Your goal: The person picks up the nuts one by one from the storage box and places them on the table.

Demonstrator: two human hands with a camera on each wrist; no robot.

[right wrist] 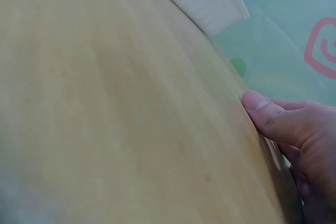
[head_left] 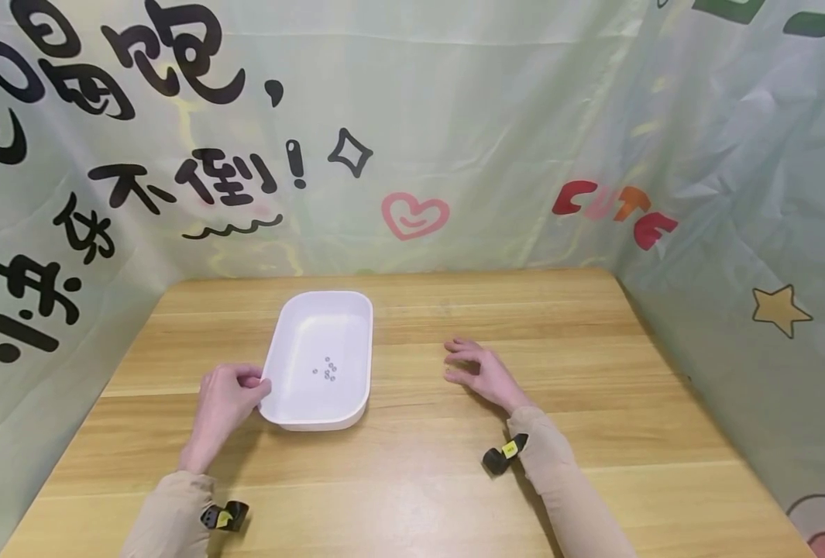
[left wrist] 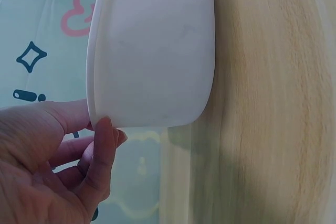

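A white plastic tray [head_left: 317, 325] with rounded corners sits on the table, left of the middle. Inside it, toward the near end, lie several tiny grey ring-like pieces [head_left: 332, 366]. My left hand [head_left: 227, 397] pinches the tray's rim at the near left corner between thumb and fingers; in the left wrist view the thumb and fingertips close on the tray's edge [left wrist: 152, 51]. To the right of the tray, my right hand [head_left: 482, 376] hovers low over the table, fingers loosely bent and apart from the thumb, with nothing seen between them.
The wooden table [head_left: 419, 480] reaches back to a printed cloth [head_left: 496, 139] that hangs behind it and along both sides. A small black camera [head_left: 225, 516] is on the left wrist and another black camera [head_left: 504, 455] on the right.
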